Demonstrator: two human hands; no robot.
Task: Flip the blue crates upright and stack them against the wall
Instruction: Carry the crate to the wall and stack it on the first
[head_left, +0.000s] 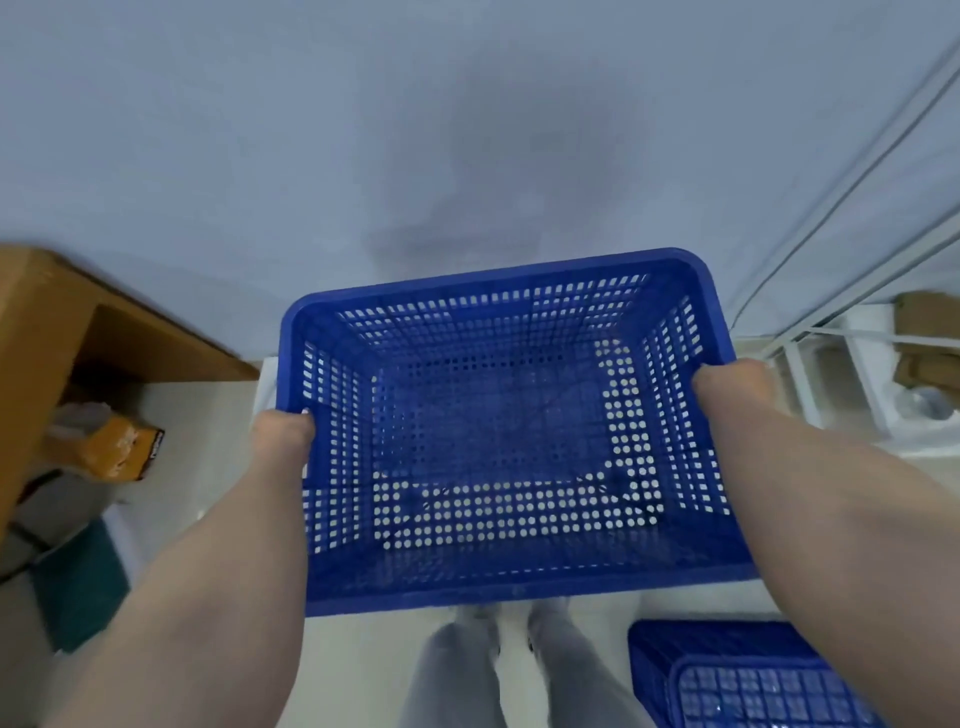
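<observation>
I hold a blue perforated crate (498, 441) upright in front of me, its open top facing me, close to the pale wall (363, 130). My left hand (283, 434) grips its left rim and my right hand (730, 387) grips its right rim; the fingers are hidden behind the rims. A second blue crate (748, 675) lies upside down on the floor at the lower right, next to my legs.
A brown cardboard box (57, 322) stands at the left with an orange packet (114, 447) and a teal item (83, 582) below it. A white frame with cables (852, 374) sits at the right by the wall. Pale floor (208, 441) lies beneath.
</observation>
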